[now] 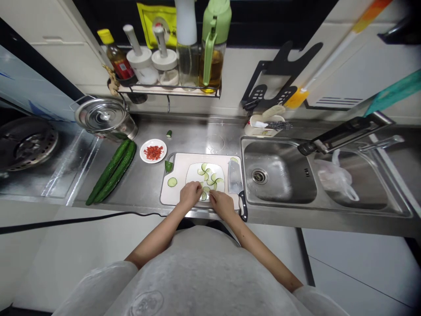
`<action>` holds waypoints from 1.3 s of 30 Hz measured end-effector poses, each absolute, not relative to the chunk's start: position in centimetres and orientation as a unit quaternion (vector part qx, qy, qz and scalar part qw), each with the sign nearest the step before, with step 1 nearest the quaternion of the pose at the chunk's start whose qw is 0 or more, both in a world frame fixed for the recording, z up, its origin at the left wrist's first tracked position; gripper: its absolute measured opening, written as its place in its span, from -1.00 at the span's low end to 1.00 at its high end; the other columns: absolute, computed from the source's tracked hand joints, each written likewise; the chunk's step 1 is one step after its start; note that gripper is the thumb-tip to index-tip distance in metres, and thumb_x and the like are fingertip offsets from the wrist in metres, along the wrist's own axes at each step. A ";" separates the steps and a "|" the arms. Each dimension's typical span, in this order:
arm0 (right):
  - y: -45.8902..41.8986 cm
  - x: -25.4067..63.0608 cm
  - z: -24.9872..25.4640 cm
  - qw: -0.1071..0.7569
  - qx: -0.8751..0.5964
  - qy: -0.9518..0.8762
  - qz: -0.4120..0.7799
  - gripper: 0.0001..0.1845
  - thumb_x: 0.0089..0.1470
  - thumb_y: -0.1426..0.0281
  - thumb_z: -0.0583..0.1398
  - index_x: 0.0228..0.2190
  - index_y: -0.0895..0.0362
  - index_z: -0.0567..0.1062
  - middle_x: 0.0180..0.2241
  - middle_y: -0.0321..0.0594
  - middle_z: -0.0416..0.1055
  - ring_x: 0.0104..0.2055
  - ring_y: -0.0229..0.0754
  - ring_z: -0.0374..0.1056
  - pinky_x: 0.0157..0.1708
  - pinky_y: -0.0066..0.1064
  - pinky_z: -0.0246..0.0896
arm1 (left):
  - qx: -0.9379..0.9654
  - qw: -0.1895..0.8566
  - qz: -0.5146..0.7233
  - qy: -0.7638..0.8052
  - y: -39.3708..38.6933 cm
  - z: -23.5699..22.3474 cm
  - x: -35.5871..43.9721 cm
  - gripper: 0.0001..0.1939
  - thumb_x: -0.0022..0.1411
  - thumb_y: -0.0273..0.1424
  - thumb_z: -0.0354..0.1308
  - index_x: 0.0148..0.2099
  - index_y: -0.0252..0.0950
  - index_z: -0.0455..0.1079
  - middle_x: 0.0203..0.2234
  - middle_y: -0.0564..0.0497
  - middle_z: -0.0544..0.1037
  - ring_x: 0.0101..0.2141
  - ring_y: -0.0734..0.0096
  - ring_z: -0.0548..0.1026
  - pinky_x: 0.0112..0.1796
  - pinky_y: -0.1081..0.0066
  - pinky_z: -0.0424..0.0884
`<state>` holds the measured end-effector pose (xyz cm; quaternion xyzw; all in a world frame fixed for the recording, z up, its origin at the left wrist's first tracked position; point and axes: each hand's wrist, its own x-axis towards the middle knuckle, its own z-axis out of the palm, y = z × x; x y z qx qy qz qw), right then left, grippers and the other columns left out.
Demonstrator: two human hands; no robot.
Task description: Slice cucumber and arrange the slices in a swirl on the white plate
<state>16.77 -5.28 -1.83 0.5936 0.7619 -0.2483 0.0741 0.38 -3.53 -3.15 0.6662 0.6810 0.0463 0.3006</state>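
A white square plate (pixel 190 171) lies on a pale cutting board (pixel 168 196), with thin cucumber slices (pixel 213 179) fanned into curved patterns on it. Over the plate's near side, my left hand (pixel 190 195) and my right hand (pixel 222 205) face each other, fingers pinched together. Their fingertips meet a cucumber slice (pixel 206 190) at its two sides; the exact grip is partly hidden. A kitchen knife (pixel 234 175) rests along the board's right side, its black handle near my right wrist. One loose cucumber round (pixel 172 181) and a cucumber end piece (pixel 169 166) are at the board's left.
Two whole cucumbers (pixel 113 171) lie on the left of the steel counter beside a small plate (pixel 143 154) of chopped red bits (pixel 153 152). A lidded pot (pixel 105 116) stands behind them. The double sink (pixel 279 171) is at right, under a seasoning rack (pixel 171 89) and faucet (pixel 345 134).
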 end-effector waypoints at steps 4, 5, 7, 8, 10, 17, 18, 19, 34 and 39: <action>-5.5 16.7 -1.8 0.073 0.597 0.761 -0.242 -0.64 0.28 0.27 -0.09 -0.06 0.05 0.41 -0.18 -0.17 0.49 -0.16 -0.16 0.37 -0.34 -0.44 0.04 | 0.667 0.300 0.046 0.680 -3.6 -3.2 0.4 -0.85 0.24 -0.30 0.04 -0.25 -0.21 0.39 -0.31 0.00 0.50 -0.22 0.33 0.41 -0.27 0.40 0.24; -5.6 16.7 -1.9 0.073 0.597 0.762 -0.242 -0.64 0.28 0.27 -0.09 -0.08 0.05 0.42 -0.18 -0.17 0.49 -0.16 -0.16 0.37 -0.34 -0.44 0.04 | 0.667 0.298 0.047 0.681 -3.6 -3.2 0.4 -0.85 0.24 -0.30 0.04 -0.26 -0.22 0.39 -0.31 0.00 0.50 -0.21 0.33 0.41 -0.27 0.40 0.24; -5.7 16.6 -1.9 0.073 0.591 0.766 -0.241 -0.64 0.28 0.27 -0.10 -0.10 0.05 0.43 -0.18 -0.17 0.49 -0.17 -0.17 0.37 -0.34 -0.45 0.03 | 0.667 0.296 0.051 0.682 -3.6 -3.2 0.4 -0.85 0.23 -0.30 0.04 -0.27 -0.22 0.39 -0.31 -0.01 0.50 -0.21 0.33 0.41 -0.26 0.40 0.24; -5.8 16.5 -2.0 0.073 0.587 0.770 -0.241 -0.64 0.29 0.27 -0.10 -0.10 0.05 0.43 -0.19 -0.18 0.49 -0.17 -0.17 0.37 -0.34 -0.46 0.03 | 0.666 0.296 0.054 0.683 -3.7 -3.1 0.4 -0.85 0.23 -0.30 0.04 -0.27 -0.22 0.39 -0.31 -0.01 0.50 -0.21 0.33 0.42 -0.26 0.41 0.24; -5.9 16.4 -2.0 0.073 0.577 0.777 -0.243 -0.65 0.29 0.27 -0.10 -0.10 0.05 0.42 -0.21 -0.18 0.49 -0.17 -0.18 0.36 -0.35 -0.46 0.02 | 0.665 0.296 0.059 0.683 -3.7 -3.0 0.5 -0.86 0.23 -0.30 0.05 -0.27 -0.22 0.38 -0.31 -0.01 0.50 -0.21 0.34 0.42 -0.25 0.41 0.24; -6.4 16.0 -2.1 0.082 0.550 0.793 -0.250 -0.62 0.30 0.26 -0.11 -0.04 -0.01 0.41 -0.21 -0.19 0.48 -0.17 -0.18 0.35 -0.33 -0.45 0.03 | 0.660 0.303 0.054 0.686 -3.7 -2.9 0.6 -0.87 0.23 -0.32 0.05 -0.25 -0.21 0.40 -0.31 0.00 0.50 -0.19 0.34 0.42 -0.23 0.41 0.26; -6.5 16.0 -2.2 0.085 0.547 0.794 -0.249 -0.62 0.30 0.26 -0.11 -0.04 -0.01 0.41 -0.22 -0.19 0.48 -0.17 -0.17 0.35 -0.33 -0.45 0.03 | 0.661 0.302 0.057 0.685 -3.7 -3.0 0.6 -0.87 0.23 -0.32 0.05 -0.26 -0.21 0.39 -0.31 0.00 0.50 -0.19 0.34 0.42 -0.23 0.41 0.26; -6.5 16.0 -2.2 0.088 0.545 0.795 -0.249 -0.62 0.30 0.25 -0.11 -0.05 -0.01 0.42 -0.23 -0.19 0.48 -0.17 -0.17 0.35 -0.34 -0.45 0.03 | 0.663 0.301 0.061 0.683 -3.7 -3.0 0.5 -0.87 0.23 -0.32 0.05 -0.26 -0.21 0.39 -0.32 0.00 0.49 -0.20 0.34 0.42 -0.24 0.41 0.26; -6.6 16.0 -2.3 0.096 0.541 0.797 -0.252 -0.61 0.29 0.25 -0.10 -0.01 -0.03 0.42 -0.23 -0.19 0.47 -0.18 -0.16 0.35 -0.34 -0.44 0.04 | 0.664 0.305 0.070 0.680 -3.6 -3.4 0.5 -0.88 0.21 -0.34 0.06 -0.24 -0.23 0.39 -0.31 -0.01 0.46 -0.22 0.35 0.41 -0.23 0.40 0.28; -6.6 16.1 -2.4 0.093 0.541 0.797 -0.252 -0.61 0.29 0.26 -0.10 -0.02 -0.03 0.42 -0.23 -0.18 0.48 -0.18 -0.16 0.35 -0.33 -0.44 0.04 | 0.669 0.300 0.080 0.675 -3.6 -3.7 0.6 -0.89 0.20 -0.35 0.07 -0.24 -0.22 0.38 -0.31 0.00 0.46 -0.22 0.35 0.41 -0.23 0.40 0.27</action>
